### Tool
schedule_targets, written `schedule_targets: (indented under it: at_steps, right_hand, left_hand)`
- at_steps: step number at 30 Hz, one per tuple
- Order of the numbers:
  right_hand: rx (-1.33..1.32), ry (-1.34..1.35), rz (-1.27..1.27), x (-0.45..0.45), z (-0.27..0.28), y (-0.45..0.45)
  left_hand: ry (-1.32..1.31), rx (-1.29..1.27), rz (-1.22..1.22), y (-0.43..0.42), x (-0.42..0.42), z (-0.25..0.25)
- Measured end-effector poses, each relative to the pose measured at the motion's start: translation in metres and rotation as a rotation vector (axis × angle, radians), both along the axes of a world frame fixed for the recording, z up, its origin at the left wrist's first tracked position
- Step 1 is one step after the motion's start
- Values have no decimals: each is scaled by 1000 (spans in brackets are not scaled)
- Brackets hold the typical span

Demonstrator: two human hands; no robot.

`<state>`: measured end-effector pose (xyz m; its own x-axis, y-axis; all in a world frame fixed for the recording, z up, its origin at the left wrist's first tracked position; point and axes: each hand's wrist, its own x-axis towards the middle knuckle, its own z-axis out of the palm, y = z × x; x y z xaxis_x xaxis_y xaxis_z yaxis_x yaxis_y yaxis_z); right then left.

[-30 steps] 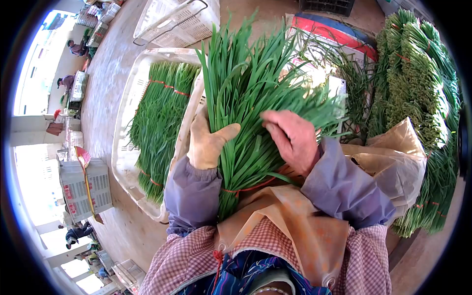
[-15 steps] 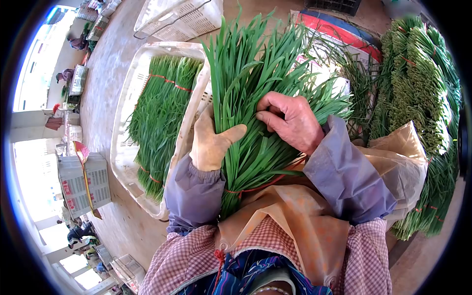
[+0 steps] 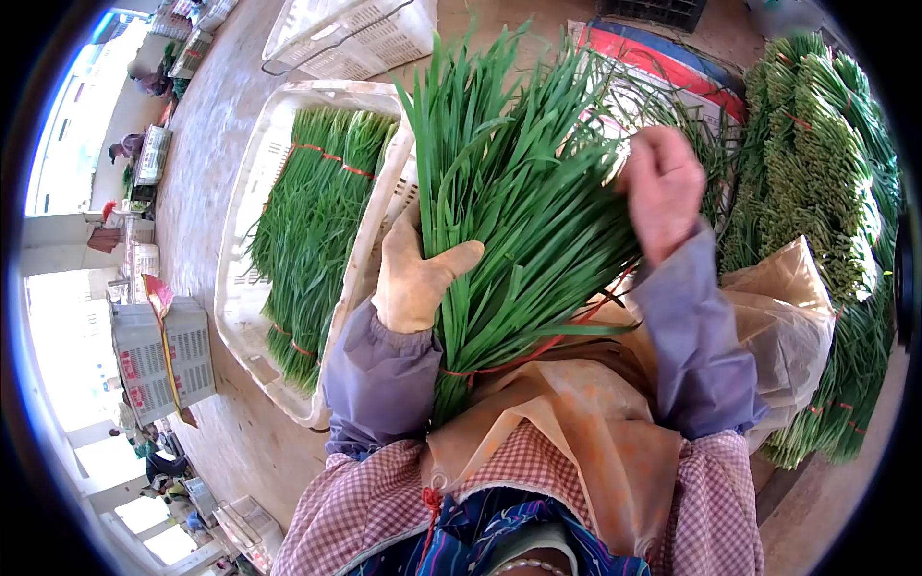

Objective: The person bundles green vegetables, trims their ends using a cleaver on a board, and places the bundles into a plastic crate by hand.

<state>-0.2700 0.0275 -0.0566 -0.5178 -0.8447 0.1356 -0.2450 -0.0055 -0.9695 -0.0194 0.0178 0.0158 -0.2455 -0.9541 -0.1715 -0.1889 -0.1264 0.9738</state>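
My left hand (image 3: 413,274), in a tan glove, is closed around a large loose bunch of garlic chives (image 3: 519,221), with its thumb across the leaves. A red tie (image 3: 471,372) circles the bunch's lower end near my apron. My bare right hand (image 3: 665,192) is raised at the right edge of the leaves, somewhat blurred. Its fingers are curled in, and whatever they may hold cannot be made out. Left of the bunch, a white plastic crate (image 3: 240,288) contains chives (image 3: 322,230) bound with red ties.
Stacked chive bundles (image 3: 807,173) lie at the right, beside a clear plastic sheet (image 3: 792,336). Loose leaves (image 3: 706,144) are scattered at the back right. Another white crate (image 3: 355,38) stands behind. Stacked crates (image 3: 168,355) and several people are at the far left.
My right hand has moved right and up from the middle of the bunch to its right edge. The leaves there have shifted and spread. My left hand keeps its grip.
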Motion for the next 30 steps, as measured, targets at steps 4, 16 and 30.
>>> schedule_targets:
  at_steps: [4,16,30]
  right_hand:
    - [-283,648,-241,-28,21,16]
    - [-73,817,747,55,3,92]
    - [155,783,735,33,14,30]
  left_hand:
    - [-25,3,8,0,-1,-1]
    - [77,80,84,2,6,-13]
    - [-654,-922,-642,22,-45,59]
